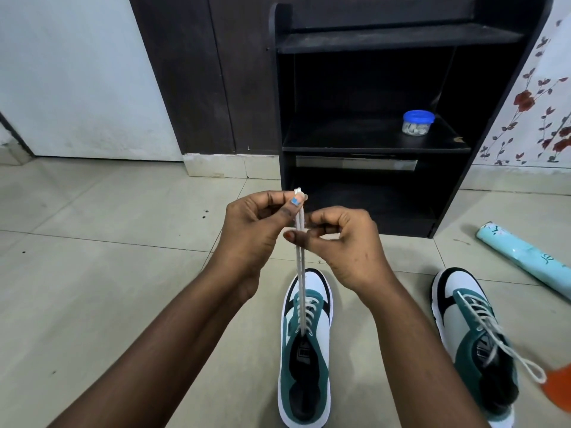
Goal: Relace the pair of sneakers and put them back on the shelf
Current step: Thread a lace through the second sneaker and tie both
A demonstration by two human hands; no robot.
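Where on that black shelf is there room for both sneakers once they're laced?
The middle board of the shelf is bare to the left of the jar, which sits near its right end. The upper board also shows nothing on it. The bottom bay is too dark to judge. Both sneakers are on the floor in front.

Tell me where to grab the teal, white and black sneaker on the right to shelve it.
Grip the teal, white and black right-hand sneaker at its open collar, coming straight down from above. It sits upright on the tile floor with the opening facing up; mind its loose white lace loop, which trails past the heel.
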